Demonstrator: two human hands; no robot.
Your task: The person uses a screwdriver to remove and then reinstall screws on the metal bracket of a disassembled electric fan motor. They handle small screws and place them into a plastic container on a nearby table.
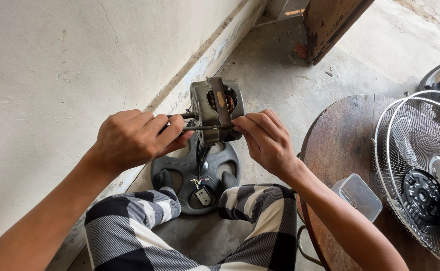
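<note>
1. The left hand (129,138) is clenched around the handle of a screwdriver (200,128), whose thin metal shaft runs toward the fan motor (215,108).
2. The right hand (265,138) grasps the fan motor on the side away from the screwdriver, fingertips pressed to its metal casing; this grip is closed on the motor.
3. The fan motor is held up in the air between the two hands, directly above the round grey fan base (197,175). Copper windings show through an opening in its top, and a brownish metal strap crosses the casing.
4. A short shaft (180,115) sticks out of the motor just above the screwdriver, toward the left hand.
5. Dark wires (200,155) hang from the underside of the motor down to the fan base, ending in a small bundle of coloured leads and a little white part.
6. The fan base lies flat on the concrete floor (280,75), beside the pale wall (54,65), with the person's feet resting on it and their checked trousers (129,226) below it.
7. Well to the right of the motor stands a round wooden worktop (340,140). On it lie a wire fan guard (420,165) and a clear plastic box (358,195).
</note>
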